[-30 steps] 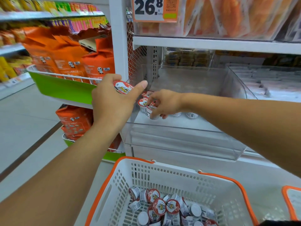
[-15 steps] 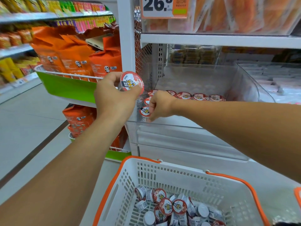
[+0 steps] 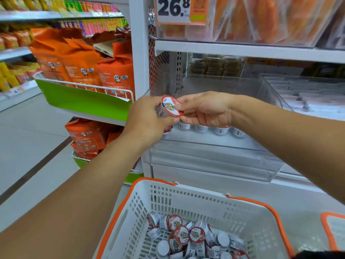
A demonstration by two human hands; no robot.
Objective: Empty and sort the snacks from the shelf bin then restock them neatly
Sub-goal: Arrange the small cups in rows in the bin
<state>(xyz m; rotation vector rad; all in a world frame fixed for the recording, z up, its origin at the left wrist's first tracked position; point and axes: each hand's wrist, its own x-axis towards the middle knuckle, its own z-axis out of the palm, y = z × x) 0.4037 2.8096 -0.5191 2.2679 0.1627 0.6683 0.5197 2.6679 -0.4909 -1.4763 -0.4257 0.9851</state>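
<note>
Round snack cup point(image 3: 169, 107) of clear plastic, red-rimmed foil lid tilted toward me, pinched between my left hand point(image 3: 147, 120) and right hand point(image 3: 205, 109), above clear acrylic bin point(image 3: 214, 161).

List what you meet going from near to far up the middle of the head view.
White basket of loose snack cups → clear shelf bin → row of cups standing in it → cup held between left hand and right hand → price tag.
</note>
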